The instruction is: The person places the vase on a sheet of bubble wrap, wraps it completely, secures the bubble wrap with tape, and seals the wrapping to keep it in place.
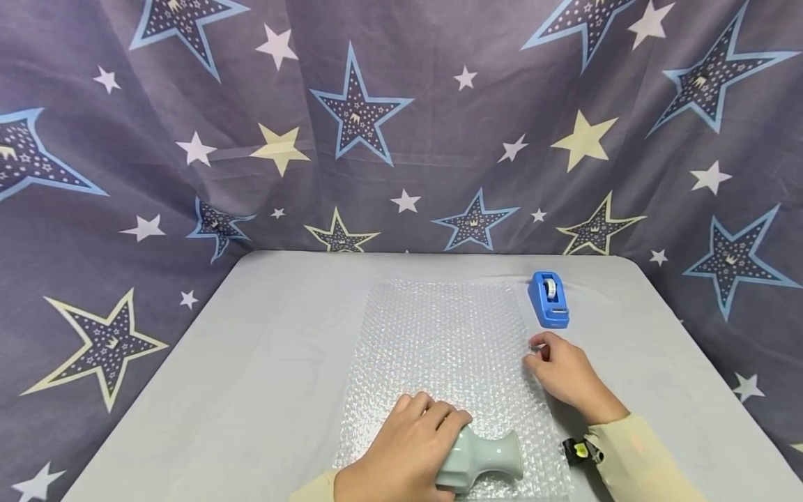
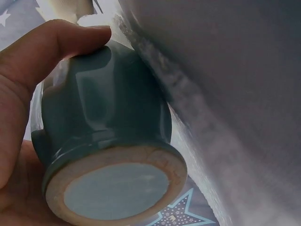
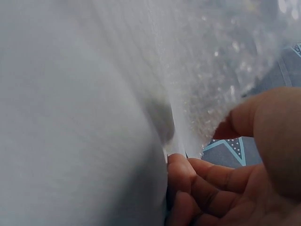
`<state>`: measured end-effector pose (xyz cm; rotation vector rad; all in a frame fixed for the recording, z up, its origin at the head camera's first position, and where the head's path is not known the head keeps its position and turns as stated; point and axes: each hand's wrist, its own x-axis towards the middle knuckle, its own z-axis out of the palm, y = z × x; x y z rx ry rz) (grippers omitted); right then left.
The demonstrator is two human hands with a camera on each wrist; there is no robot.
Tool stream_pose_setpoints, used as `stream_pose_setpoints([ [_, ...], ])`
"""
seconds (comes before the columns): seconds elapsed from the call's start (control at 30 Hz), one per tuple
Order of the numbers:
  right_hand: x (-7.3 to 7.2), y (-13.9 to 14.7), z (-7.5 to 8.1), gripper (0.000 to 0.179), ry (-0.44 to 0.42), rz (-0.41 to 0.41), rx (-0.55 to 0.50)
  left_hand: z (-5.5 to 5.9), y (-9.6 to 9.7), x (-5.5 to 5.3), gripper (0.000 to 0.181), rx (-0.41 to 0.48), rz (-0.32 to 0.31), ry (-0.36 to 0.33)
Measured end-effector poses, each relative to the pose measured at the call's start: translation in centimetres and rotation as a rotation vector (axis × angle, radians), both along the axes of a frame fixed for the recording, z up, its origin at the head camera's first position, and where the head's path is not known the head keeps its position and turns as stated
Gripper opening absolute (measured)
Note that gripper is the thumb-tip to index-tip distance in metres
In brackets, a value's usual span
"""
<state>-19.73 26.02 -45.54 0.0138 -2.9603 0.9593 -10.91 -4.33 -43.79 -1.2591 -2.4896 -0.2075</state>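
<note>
A pale green glazed vase [image 1: 495, 454] lies on its side over the near part of a clear bubble wrap sheet [image 1: 439, 335], its flared mouth facing right. My left hand [image 1: 410, 443] grips the vase's body from above. In the left wrist view, the thumb lies along the body and the round base [image 2: 117, 190] with its unglazed ring faces the camera. My right hand [image 1: 567, 373] is at the right edge of the bubble wrap, fingers bent and thumb apart from them. In the right wrist view, the fingertips [image 3: 181, 167] are right at the sheet's edge.
A blue tape dispenser [image 1: 548, 300] with a roll of tape stands beyond my right hand, beside the wrap's far right corner. The sheet lies flat on a light grey table [image 1: 251, 376]. A dark star-patterned curtain [image 1: 426, 125] hangs behind and along both sides.
</note>
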Motion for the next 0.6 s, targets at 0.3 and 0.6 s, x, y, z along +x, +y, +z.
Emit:
stream_pose_setpoints([
  [0.3, 0.07, -0.11, -0.02, 0.038, 0.005, -0.007, 0.002, -0.07, -0.08, 0.2, 0.1, -0.003, -0.005, 0.009],
  [0.6, -0.12, -0.02, -0.15, 0.038, 0.005, -0.016, -0.002, 0.01, -0.14, 0.48, 0.103, -0.051, 0.008, 0.026],
])
